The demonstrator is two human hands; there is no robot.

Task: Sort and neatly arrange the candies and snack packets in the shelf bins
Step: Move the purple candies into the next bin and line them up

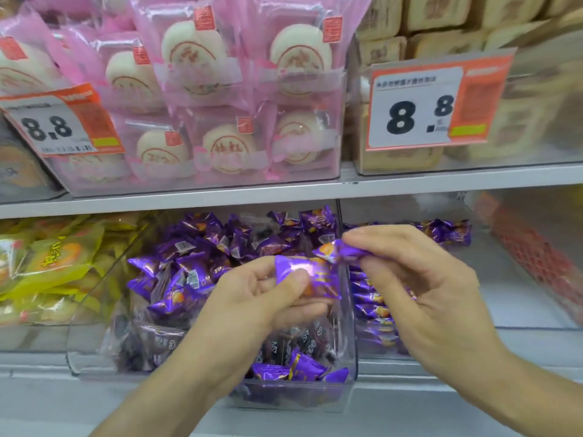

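Purple candies [307, 275] are pinched one in each hand, the left hand [252, 298] and right hand [419, 279] poised over the clear bin [351, 335] of matching sweets, where laying them flat, labels up, would likely keep rows tidy.

We see two shelves [284, 192]; clear bins [348, 335] sit on both (pink, tan above; yellow, purple packets below).

two price tags [438, 104], white shelf board [410, 182]
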